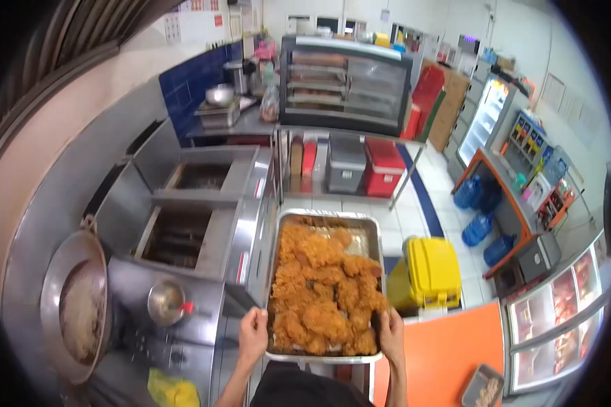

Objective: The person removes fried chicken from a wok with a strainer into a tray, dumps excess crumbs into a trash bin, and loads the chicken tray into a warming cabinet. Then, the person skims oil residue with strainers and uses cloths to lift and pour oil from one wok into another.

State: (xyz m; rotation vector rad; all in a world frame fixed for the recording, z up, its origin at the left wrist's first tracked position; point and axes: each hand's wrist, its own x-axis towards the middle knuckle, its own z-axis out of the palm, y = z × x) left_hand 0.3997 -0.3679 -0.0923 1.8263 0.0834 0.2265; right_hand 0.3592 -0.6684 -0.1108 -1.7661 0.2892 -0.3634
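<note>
the frying looks done: browned chicken fills much of the tray, which is held up, not set on a table. the left hand grips its left edge, the right hand its right. the fryer bounds the left; bin and orange table the right; floor shows beyond the far rim.
</note>
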